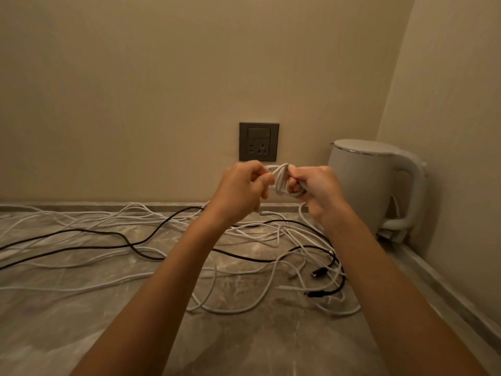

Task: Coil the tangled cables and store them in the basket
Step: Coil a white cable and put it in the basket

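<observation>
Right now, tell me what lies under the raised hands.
White cables and a black cable lie tangled on the counter. The forearms hide part of the tangle.

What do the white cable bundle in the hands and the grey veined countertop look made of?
White cable bundle: flexible plastic or rubber sheath, matte; it bends into tight loops. Grey veined countertop: probably polished stone or imitation; pale veining, faint sheen.

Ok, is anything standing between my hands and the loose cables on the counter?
Nothing visible does. The left hand and right hand grip a white coil in the air above the loose cables on the counter. The kettle stands off to the right by the wall. No basket is in view.
</observation>
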Tool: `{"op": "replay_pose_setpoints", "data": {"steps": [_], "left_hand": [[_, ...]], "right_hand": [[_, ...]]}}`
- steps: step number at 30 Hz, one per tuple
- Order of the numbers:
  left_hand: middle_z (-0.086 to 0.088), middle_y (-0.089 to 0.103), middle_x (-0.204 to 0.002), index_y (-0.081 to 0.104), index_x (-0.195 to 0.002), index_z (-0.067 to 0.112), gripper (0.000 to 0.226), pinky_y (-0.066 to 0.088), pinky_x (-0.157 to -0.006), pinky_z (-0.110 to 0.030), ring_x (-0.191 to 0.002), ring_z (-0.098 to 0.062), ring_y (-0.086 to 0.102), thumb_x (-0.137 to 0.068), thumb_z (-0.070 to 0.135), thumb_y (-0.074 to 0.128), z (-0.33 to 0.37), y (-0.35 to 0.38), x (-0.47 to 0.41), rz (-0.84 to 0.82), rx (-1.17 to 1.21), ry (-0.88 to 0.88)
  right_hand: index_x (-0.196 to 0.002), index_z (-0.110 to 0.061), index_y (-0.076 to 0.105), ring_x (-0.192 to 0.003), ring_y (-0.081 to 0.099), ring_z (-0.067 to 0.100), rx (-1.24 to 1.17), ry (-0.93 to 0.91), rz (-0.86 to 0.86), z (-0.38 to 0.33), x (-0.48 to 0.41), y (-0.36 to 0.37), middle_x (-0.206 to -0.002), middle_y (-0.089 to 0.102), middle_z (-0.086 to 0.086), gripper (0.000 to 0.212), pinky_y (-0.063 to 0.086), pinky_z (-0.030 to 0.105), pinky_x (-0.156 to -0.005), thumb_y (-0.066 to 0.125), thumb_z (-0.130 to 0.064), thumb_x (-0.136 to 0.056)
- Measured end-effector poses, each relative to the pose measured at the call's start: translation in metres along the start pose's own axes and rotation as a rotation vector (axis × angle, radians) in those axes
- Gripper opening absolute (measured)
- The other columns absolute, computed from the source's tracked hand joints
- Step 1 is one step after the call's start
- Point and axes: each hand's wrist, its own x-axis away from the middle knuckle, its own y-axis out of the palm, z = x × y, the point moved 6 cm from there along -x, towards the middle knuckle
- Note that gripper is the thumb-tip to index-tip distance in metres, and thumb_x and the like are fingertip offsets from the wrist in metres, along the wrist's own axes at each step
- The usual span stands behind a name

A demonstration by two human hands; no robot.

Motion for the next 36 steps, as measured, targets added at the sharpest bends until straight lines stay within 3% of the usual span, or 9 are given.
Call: {"op": "replay_pose_setpoints", "data": {"steps": [8, 16, 20, 22, 25, 26, 29, 32, 36], "left_hand": [[-0.004, 0.060, -0.062, 0.064, -0.088, 0.002, 0.010, 0.050, -0.049, -0.017, -0.049, -0.008, 0.055, -0.090, 0.007, 0.055, -0.011, 0.009, 0.001, -0.006, 0.060, -0.048], [-0.001, 0.063, -0.067, 0.060, -0.084, 0.012, 0.008, 0.054, -0.060, -0.020, -0.057, -0.008, 0.060, -0.089, 0.008, 0.056, -0.014, 0.008, 0.002, -0.059, 0.090, -0.002], [0.004, 0.063, -0.077, 0.051, -0.097, 0.016, 0.015, 0.055, -0.068, -0.018, -0.068, -0.003, 0.063, -0.086, 0.008, 0.058, -0.003, 0.010, 0.005, -0.123, 0.103, 0.088], [0.008, 0.060, -0.079, 0.049, -0.104, 0.015, 0.024, 0.055, -0.072, -0.018, -0.073, -0.005, 0.063, -0.084, 0.010, 0.061, 0.002, 0.007, 0.005, -0.081, 0.018, 0.166], [0.013, 0.054, -0.080, 0.053, -0.110, 0.007, 0.032, 0.052, -0.071, -0.015, -0.073, -0.002, 0.058, -0.081, 0.009, 0.065, 0.011, 0.003, 0.007, -0.006, -0.104, 0.309], [0.010, 0.053, -0.081, 0.056, -0.108, 0.004, 0.030, 0.051, -0.069, -0.016, -0.073, -0.002, 0.056, -0.081, 0.008, 0.066, 0.013, 0.003, 0.008, 0.016, -0.137, 0.359], [-0.003, 0.050, -0.087, 0.064, -0.101, 0.004, 0.026, 0.049, -0.068, -0.023, -0.074, -0.017, 0.056, -0.081, 0.020, 0.065, 0.016, 0.000, 0.008, 0.073, -0.204, 0.420], [-0.004, 0.047, -0.087, 0.066, -0.090, 0.003, 0.031, 0.044, -0.060, -0.021, -0.070, -0.013, 0.050, -0.077, 0.031, 0.065, 0.016, -0.001, 0.007, 0.092, -0.246, 0.418], [-0.002, 0.043, -0.087, 0.062, -0.080, 0.002, 0.018, 0.031, -0.061, -0.011, -0.069, -0.007, 0.040, -0.078, 0.019, 0.068, 0.017, -0.004, 0.007, 0.157, -0.332, 0.429]], "right_hand": [[-0.076, 0.000, 0.058, -0.037, 0.046, 0.003, -0.690, 0.195, -0.135, -0.003, -0.001, 0.001, -0.047, 0.052, 0.002, 0.025, 0.045, 0.016, -0.041, 0.042, -0.002, -0.096], [-0.060, 0.003, 0.065, -0.035, 0.038, 0.006, -0.839, 0.291, -0.267, -0.005, 0.008, 0.008, -0.047, 0.042, 0.002, 0.029, 0.047, 0.015, -0.046, 0.047, -0.003, -0.083], [-0.073, 0.009, 0.064, -0.032, 0.036, 0.006, -0.961, 0.463, -0.309, 0.006, 0.010, 0.011, -0.055, 0.043, -0.001, 0.018, 0.047, 0.020, -0.039, 0.051, -0.003, -0.078], [-0.079, 0.011, 0.067, -0.046, 0.043, 0.007, -0.936, 0.518, -0.329, 0.015, 0.007, 0.014, -0.071, 0.048, -0.001, 0.010, 0.053, 0.014, -0.058, 0.065, 0.008, -0.070], [-0.084, 0.013, 0.068, -0.080, 0.047, 0.007, -0.827, 0.509, -0.386, 0.023, -0.001, 0.014, -0.083, 0.060, 0.014, 0.047, 0.036, 0.003, -0.095, 0.080, 0.024, -0.040], [-0.085, 0.013, 0.069, -0.085, 0.049, 0.010, -0.772, 0.512, -0.407, 0.023, 0.002, 0.016, -0.088, 0.059, 0.014, 0.044, 0.041, 0.006, -0.093, 0.080, 0.021, -0.044], [-0.084, 0.003, 0.069, -0.063, 0.056, 0.012, -0.636, 0.477, -0.422, 0.022, 0.012, 0.023, -0.083, 0.057, 0.014, 0.018, 0.052, 0.019, -0.056, 0.057, -0.003, -0.073], [-0.067, -0.009, 0.068, -0.048, 0.047, 0.008, -0.496, 0.439, -0.508, 0.023, 0.020, 0.033, -0.060, 0.051, 0.002, 0.032, 0.033, 0.017, -0.054, 0.041, -0.009, -0.083], [-0.066, -0.015, 0.048, -0.048, 0.041, 0.006, -0.216, 0.380, -0.593, 0.027, 0.025, 0.039, -0.052, 0.046, -0.002, 0.039, 0.031, 0.017, -0.048, 0.027, -0.016, -0.098]]}}
